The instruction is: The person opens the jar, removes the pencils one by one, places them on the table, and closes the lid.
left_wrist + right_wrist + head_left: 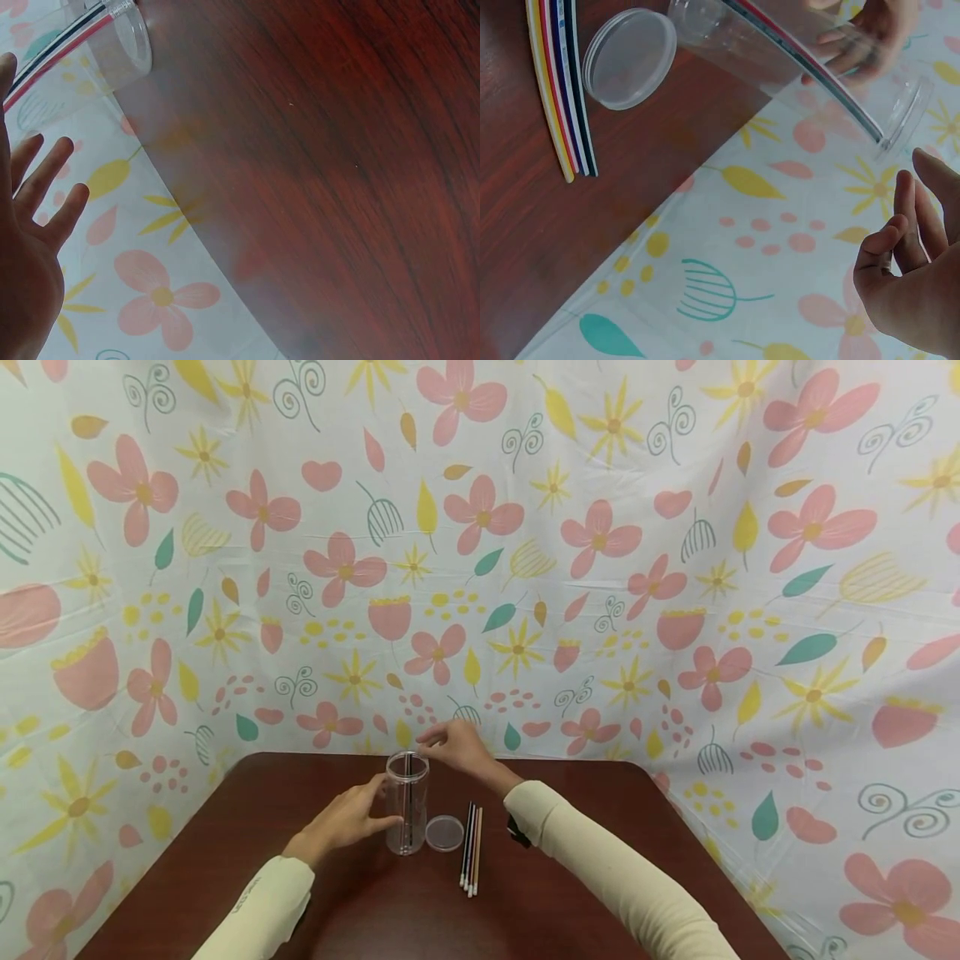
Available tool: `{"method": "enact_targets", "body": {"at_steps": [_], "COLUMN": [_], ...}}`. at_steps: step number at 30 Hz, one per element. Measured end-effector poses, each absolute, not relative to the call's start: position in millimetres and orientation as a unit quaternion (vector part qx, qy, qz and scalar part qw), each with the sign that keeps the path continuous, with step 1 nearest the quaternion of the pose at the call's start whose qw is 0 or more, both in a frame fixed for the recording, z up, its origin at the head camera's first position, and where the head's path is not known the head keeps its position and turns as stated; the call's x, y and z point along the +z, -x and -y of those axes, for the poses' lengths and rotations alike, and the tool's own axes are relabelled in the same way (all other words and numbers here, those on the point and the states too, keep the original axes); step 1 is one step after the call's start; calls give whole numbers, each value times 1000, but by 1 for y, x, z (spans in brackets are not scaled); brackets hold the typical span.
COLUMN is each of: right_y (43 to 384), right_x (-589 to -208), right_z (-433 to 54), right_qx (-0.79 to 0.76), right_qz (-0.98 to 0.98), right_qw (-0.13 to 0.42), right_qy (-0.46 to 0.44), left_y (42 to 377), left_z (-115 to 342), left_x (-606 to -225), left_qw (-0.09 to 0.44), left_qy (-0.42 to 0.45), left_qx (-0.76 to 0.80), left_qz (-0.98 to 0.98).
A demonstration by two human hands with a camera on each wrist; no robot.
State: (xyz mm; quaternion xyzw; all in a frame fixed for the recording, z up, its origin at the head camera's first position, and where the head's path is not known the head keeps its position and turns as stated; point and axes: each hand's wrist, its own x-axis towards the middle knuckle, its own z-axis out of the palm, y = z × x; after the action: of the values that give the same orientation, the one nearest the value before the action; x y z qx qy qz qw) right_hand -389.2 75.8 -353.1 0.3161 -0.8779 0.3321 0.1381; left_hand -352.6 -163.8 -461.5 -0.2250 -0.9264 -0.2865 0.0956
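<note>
A tall clear plastic jar (pixel 417 814) stands upright on the table, with a dark pencil (pixel 56 56) and a red pencil (pixel 71 60) leaning inside. My left hand (pixel 347 817) is at the jar's left side, thumb across its front and index finger behind; its other fingers (pixel 46 176) are straight and spread. Just beyond the rim, at upper right, hovers my right hand (pixel 459 747), empty, fingers loosely bent and thumb extended. A round clear lid (pixel 445 833) lies right of the jar's base. Beside it several pencils (pixel 472 847) lie in a row, white ends toward me.
The dark red-brown wooden table (pixel 570 877) has rounded far corners. A white cloth with a flower print (pixel 480 568) hangs behind it and along both sides.
</note>
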Motion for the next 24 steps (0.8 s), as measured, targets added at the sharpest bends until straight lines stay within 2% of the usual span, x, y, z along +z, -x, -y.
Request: {"method": "enact_targets", "body": {"at_steps": [24], "right_y": [383], "right_x": [-366], "right_z": [-56], "right_qx": [270], "right_qz": [897], "right_qw": [121], "right_qy": [-327], "left_y": [352], "left_z": [165], "left_x": [-462], "left_qw": [86], "left_qy": [220], "left_qx": [-289], "left_qz": [928]}}
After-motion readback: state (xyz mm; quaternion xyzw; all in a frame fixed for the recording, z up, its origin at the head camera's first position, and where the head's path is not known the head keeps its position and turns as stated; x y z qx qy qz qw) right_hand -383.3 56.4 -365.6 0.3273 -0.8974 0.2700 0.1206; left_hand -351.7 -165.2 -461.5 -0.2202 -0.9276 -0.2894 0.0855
